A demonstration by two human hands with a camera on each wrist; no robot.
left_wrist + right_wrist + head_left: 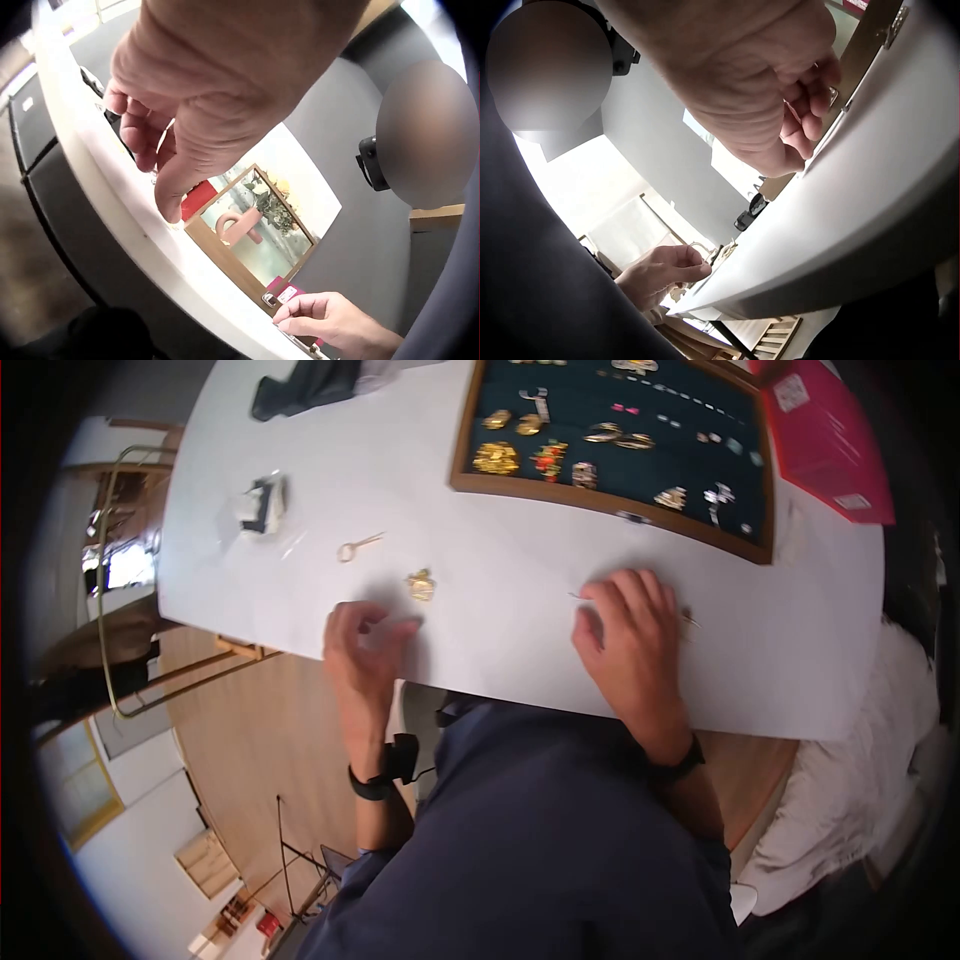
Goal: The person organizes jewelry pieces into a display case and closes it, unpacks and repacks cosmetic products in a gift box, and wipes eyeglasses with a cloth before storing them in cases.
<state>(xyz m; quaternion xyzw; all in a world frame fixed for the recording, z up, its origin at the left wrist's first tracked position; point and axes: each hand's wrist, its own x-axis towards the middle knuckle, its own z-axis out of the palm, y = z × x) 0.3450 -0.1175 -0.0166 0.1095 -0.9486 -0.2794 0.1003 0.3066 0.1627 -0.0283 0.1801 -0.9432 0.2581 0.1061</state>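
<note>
In the head view my left hand [362,650] is at the table's near edge, fingers loosely bent and thumb apart from them. Just beyond its fingertips lies a small gold ornament [421,586], with a thin gold piece with a round loop [347,551] farther left. My right hand [635,635] is low over the table to the right, thumb spread from the index finger. A thin wire-like piece [576,596] shows right at its index fingertip. Beside its outer edge lies another small metallic piece [689,617]. The right wrist view shows the fingertips [804,154] at the tabletop.
A wooden case [555,494] with dark lining holds several jewellery pieces beyond my hands. A pink box [830,450] stands at its right. A plastic packet [262,506] and dark cloth-like item [305,387] lie left. The left wrist view shows a wood-framed panel with flowers [259,225].
</note>
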